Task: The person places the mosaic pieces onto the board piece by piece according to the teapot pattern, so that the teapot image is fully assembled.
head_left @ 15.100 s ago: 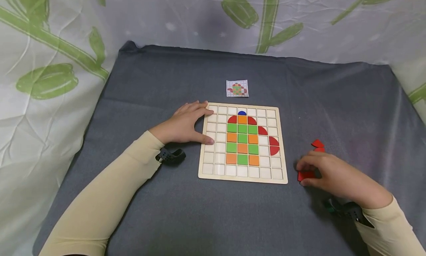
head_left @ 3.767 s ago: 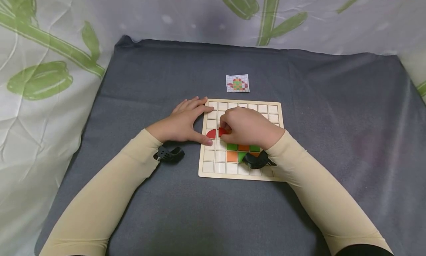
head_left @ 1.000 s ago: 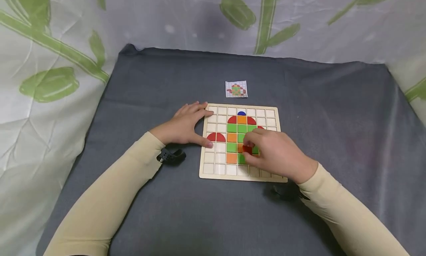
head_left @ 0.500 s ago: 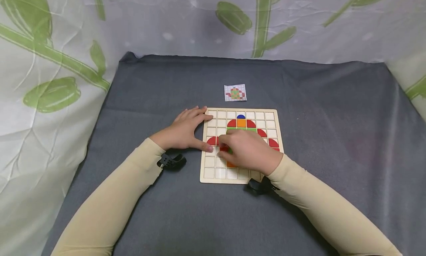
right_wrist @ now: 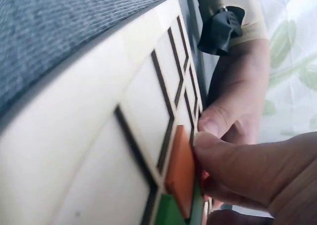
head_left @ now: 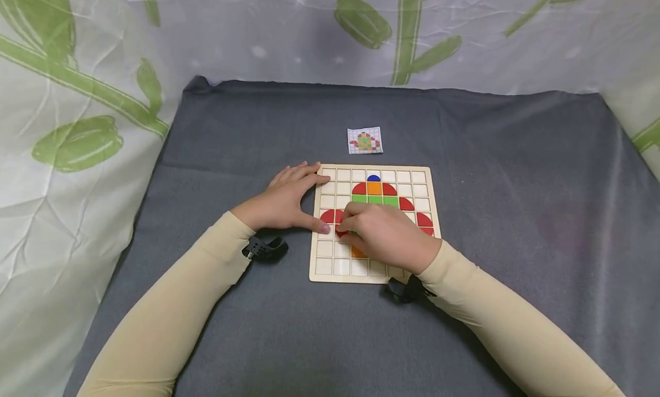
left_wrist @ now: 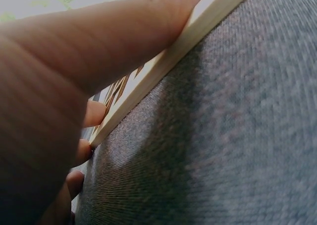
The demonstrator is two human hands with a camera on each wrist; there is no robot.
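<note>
A square wooden grid board (head_left: 350, 279) carries green and orange square tiles, red quarter-circle tiles and a blue half-circle tile (head_left: 373, 178). My left hand (head_left: 286, 199) rests at the board's left edge, thumb and forefinger lying over the rim, the other fingers against its side. My right hand (head_left: 389, 234) pinches a red tile (head_left: 340, 231) at the cell just below the red quarter-circle pair on the left. That hand covers much of the tile pattern. In the right wrist view, an orange tile (right_wrist: 182, 170) sits close beside the right fingertips.
A small printed card (head_left: 365, 140) with a coloured grid picture lies behind the board. Grey cloth (head_left: 268, 334) covers the table. A white curtain with green leaf prints (head_left: 289, 36) hangs at the back and sides.
Red pieces beside the board are gone; two red quarter-circles now sit in the left cells. My right hand has moved leftward across the board with another red tile. The left hand stays put.
</note>
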